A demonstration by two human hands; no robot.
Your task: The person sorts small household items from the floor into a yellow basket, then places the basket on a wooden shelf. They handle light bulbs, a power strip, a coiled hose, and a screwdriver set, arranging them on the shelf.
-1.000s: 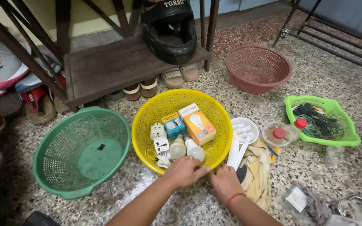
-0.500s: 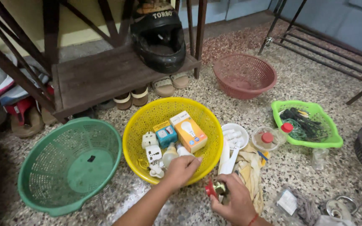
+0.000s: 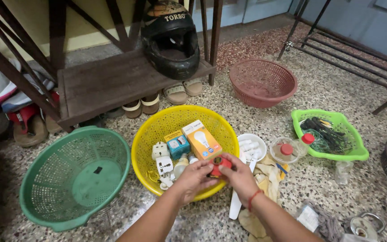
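Centre frame, our left hand [image 3: 193,177] and right hand [image 3: 238,177] together pinch a small red round object [image 3: 220,164] over the yellow basket [image 3: 157,130], on speckled terrazzo floor [image 3: 337,89]; wooden shelf [image 3: 108,83] upper left.

Single head view; looks steeply down, close over floor [image 3: 337,80]

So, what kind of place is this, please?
Probably a home entryway or porch: a speckled stone floor, a wooden shoe rack with sandals under it, and a helmet on top.
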